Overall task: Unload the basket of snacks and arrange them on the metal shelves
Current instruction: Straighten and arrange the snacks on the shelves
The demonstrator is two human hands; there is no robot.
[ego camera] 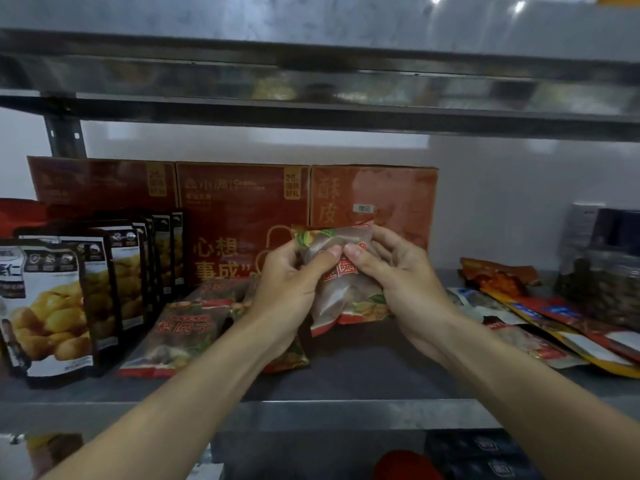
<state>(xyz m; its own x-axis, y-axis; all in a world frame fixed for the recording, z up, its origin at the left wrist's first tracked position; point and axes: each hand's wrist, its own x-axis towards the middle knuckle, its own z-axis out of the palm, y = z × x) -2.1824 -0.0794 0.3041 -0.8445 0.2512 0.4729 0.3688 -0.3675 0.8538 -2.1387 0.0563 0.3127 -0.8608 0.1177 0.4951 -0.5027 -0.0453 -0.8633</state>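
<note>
Both hands are on one packet: left hand (287, 285) and right hand (398, 271) hold the snack packet (343, 296) upright just above the middle of the metal shelf (363, 368). The thumbs meet on its front, with the fingers (388, 244) curled round behind and clamped on it. Step in hand, I'd say: placing this one. Matching packets (187, 327) lie flat left of centre, beside a row of black pouches (69, 299) standing at the left end. Red boxes (242, 209) line the back edge, and loose packets (554, 327) sprawl at the right end. The basket's out of view. Next move, likely: lower it onto the bare patch beside its twins, which calls for a gentle release so the soft packet doesn't slump.
</note>
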